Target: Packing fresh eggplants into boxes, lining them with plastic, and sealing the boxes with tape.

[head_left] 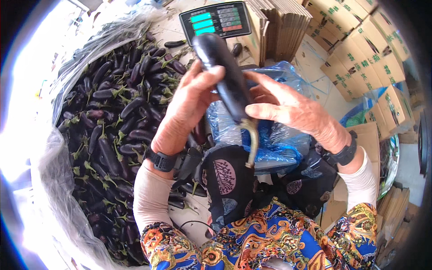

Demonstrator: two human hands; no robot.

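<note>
A large dark purple eggplant (223,74) is held up in front of me, tilted, with its rounded end up and to the left. Its pale green-brown stem points down toward my lap. My left hand (194,92) grips the upper left side, thumb across the skin and the other fingers partly hidden behind. Near the stem cap, my right hand (288,105) pinches the eggplant with its thumb in front and fingers behind. Below and beyond both hands is a crate lined with clear blue plastic (281,139); the eggplant and my hands hide part of it.
To the left lies a big heap of eggplants (121,121), edged by clear plastic sheeting (49,180). A scale display (215,21) with lit green panels stands at the back. Flattened cardboard (285,29) leans beside it, and printed cardboard boxes (360,54) are stacked at the right.
</note>
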